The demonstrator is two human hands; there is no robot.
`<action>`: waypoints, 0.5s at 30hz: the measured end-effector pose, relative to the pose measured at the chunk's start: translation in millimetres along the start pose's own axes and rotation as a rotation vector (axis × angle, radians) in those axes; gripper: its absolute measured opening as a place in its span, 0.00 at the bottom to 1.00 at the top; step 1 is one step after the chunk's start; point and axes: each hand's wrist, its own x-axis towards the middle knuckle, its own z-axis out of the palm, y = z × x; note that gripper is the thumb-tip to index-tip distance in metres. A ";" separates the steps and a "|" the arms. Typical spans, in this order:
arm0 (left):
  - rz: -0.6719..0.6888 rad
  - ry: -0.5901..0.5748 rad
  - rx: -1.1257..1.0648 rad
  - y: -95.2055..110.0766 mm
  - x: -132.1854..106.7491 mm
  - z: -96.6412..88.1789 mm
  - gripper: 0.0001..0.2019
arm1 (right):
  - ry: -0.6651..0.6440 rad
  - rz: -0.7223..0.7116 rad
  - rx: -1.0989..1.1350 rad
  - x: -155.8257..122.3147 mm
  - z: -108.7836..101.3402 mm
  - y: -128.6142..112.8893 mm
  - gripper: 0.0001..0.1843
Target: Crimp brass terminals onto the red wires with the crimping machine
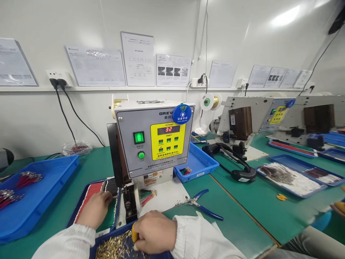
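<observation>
My left hand lies curled on the red, black and green wires in a shallow blue tray left of the grey crimping machine. Whether it grips a wire is hidden. My right hand is closed in a pinch over a tray of several small brass terminals in front of the machine, holding something small I cannot make out. The machine's red display reads 32. A bundle of red and green wires sits on the machine's base.
Blue-handled pliers lie right of the machine. A large blue tray with wired parts is at left, another blue tray behind right. A black headset, more machines and trays fill the right bench.
</observation>
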 end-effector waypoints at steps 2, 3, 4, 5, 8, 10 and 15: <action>0.001 0.006 0.010 1.4 -0.6 0.2 0.14 | 0.005 -0.008 -0.008 0.2 1.1 -0.5 0.12; -0.003 0.011 0.013 1.9 -0.7 0.0 0.14 | 0.010 -0.011 -0.010 0.3 1.6 -0.8 0.12; -0.010 0.016 0.015 2.2 -0.8 -0.3 0.14 | 0.014 -0.015 -0.009 0.4 2.1 -1.1 0.13; -0.016 0.021 0.014 2.4 -0.7 -0.5 0.14 | 0.018 -0.018 -0.007 0.5 2.5 -1.3 0.13; -0.026 0.051 -0.004 2.5 0.1 0.2 0.13 | 0.047 -0.029 0.001 0.7 3.1 -1.3 0.11; -0.032 0.080 -0.029 2.6 0.8 2.0 0.13 | 0.081 -0.040 -0.002 0.7 3.0 -1.3 0.09; -0.059 0.147 -0.069 2.1 3.6 8.1 0.15 | 0.131 -0.048 0.034 0.0 -1.5 -2.8 0.07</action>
